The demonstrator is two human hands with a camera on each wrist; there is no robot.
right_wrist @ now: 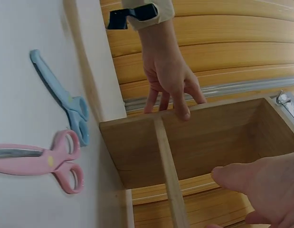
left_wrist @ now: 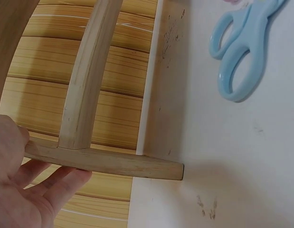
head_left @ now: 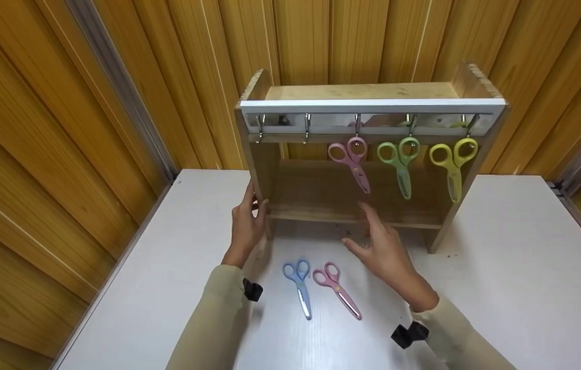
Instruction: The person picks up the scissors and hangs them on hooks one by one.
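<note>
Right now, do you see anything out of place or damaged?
Blue scissors and pink scissors lie on the table, while three others hang from hooks; that looks inconsistent. Small brown marks also spoil the white table. Nothing looks broken.

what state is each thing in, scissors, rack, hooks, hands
Rack, upright
Two leftmost hooks, bare
Upper pink scissors, closed, hung by one loop
Green scissors, closed, hung by one loop
Yellow scissors, closed, hung by one loop
Blue scissors, closed, on table
Lower pink scissors, closed, on table
Left hand, gripping rack's side
Right hand, open, empty
</note>
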